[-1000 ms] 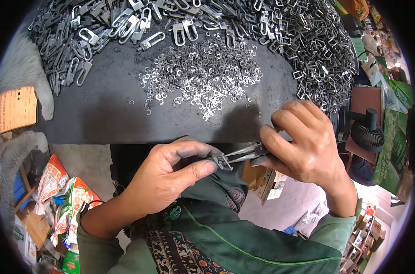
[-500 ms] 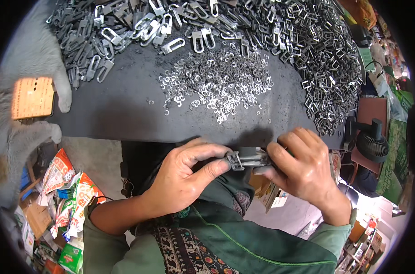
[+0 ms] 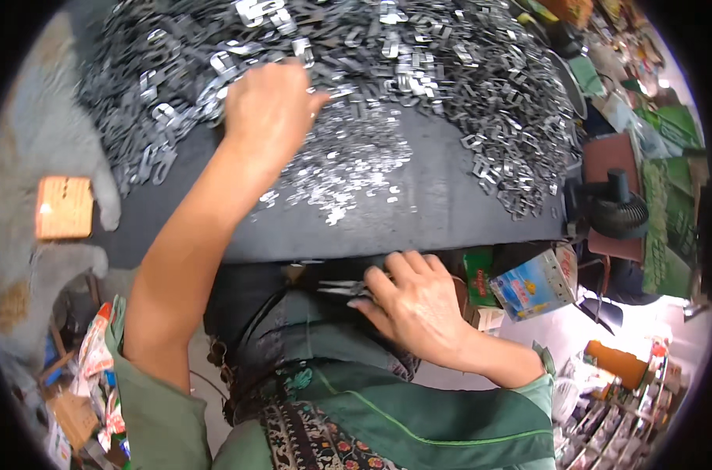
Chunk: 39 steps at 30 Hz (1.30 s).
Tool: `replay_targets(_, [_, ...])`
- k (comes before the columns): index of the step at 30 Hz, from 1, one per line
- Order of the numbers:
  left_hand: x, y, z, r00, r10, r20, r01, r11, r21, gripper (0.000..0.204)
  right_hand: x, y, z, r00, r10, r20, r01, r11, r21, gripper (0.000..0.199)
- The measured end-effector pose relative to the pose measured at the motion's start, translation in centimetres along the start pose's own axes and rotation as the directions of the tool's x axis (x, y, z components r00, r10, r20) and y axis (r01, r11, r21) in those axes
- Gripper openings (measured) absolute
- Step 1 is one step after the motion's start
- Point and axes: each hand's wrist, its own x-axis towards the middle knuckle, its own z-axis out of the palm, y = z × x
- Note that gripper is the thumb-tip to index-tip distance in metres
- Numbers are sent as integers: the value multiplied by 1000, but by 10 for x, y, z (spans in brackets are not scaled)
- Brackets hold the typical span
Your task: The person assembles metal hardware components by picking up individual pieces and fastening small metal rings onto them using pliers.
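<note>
My left hand (image 3: 266, 110) is stretched far over the dark table (image 3: 442, 227), at the near side of a big pile of flat metal clips (image 3: 168, 59) with long loops. Its fingers curl down toward the pieces; their tips are hidden, so what they hold cannot be seen. Just below it is a heap of small shiny C-shaped rings (image 3: 348, 172). Closer to my body, under the table's front edge, my right hand (image 3: 419, 305) is closed around pliers (image 3: 340, 287). Their two slim jaws point left, slightly apart, with nothing visible between them.
Rectangular metal loops (image 3: 520, 133) are piled at the right. A grey cat (image 3: 46, 125) lies along the left edge, beside a phone (image 3: 64, 207) with an orange screen. A small black fan (image 3: 618, 207) stands at the right. Cartons and packets (image 3: 532, 286) sit below the table edge.
My left hand has left the pliers and the small metal buckle, moving up and away to the pile. My right hand has shifted left and slightly down, keeping the pliers. The view has shifted.
</note>
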Motion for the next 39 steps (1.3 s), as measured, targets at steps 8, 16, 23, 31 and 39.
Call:
replay_targets(8, [10, -23, 4, 998, 63, -25, -67, 978, -197, 30, 20, 113, -29, 874, 176, -452, -253, 960, -117, 16])
replay_targets(16, [-25, -55, -38, 789, -249, 562, 390, -504, -771, 28, 97, 157, -21, 857, -169, -486, -64, 902, -427, 11])
replay_targets(23, [-118, -14, -65, 726, 5, 688, 600, -494, -630, 24, 103, 177, -33, 890, -308, -335, 101, 851, -515, 10])
replay_targets(31, [-157, 38, -39, 713, 146, 686, 695, -270, -666, 13, 39, 53, -46, 961, 221, 168, -272, 622, 734, 14])
replay_targets(39, [-163, 46, -28, 712, 259, 653, 702, -287, -652, 17, 4, 32, -20, 961, 272, -40, -160, 670, 725, 17])
